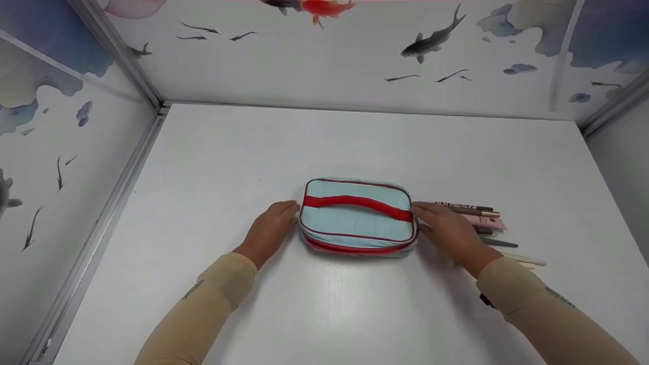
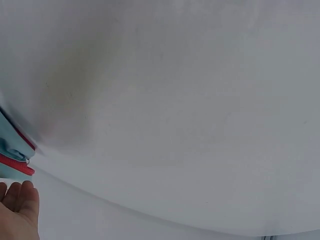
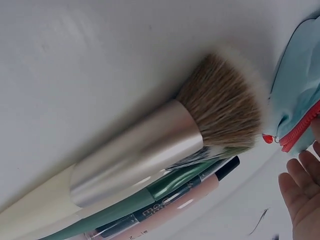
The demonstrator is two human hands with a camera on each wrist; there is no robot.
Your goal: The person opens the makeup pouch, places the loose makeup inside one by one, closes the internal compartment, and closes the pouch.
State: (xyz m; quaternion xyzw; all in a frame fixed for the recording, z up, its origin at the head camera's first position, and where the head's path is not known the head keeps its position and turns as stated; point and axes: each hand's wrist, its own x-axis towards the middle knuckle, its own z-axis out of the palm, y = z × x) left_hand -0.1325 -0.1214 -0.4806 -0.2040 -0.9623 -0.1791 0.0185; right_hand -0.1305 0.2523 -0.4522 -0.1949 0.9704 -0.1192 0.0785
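A light blue cosmetic bag (image 1: 350,225) with red piping and a red zipper lies flat on the white table, its red carry handle (image 1: 357,201) uppermost. At its left end is my left hand (image 1: 268,225), fingertips against or very near the side. My right hand (image 1: 448,228) is at the opposite end, with fingertips at the bag's edge. Both wrist views show loosely extended fingers, and neither hand grips the bag. A red zipper pull (image 3: 268,138) hangs at one corner in the right wrist view. Part of the zipper is hidden from the head view.
Right of the bag, partly under my right forearm, lie a thick makeup brush (image 3: 137,155) with brown bristles, a green-handled brush (image 3: 105,215), a pink tube (image 1: 484,221) and several slim cosmetic pens. Printed panels (image 1: 329,61) wall the table at the back and sides.
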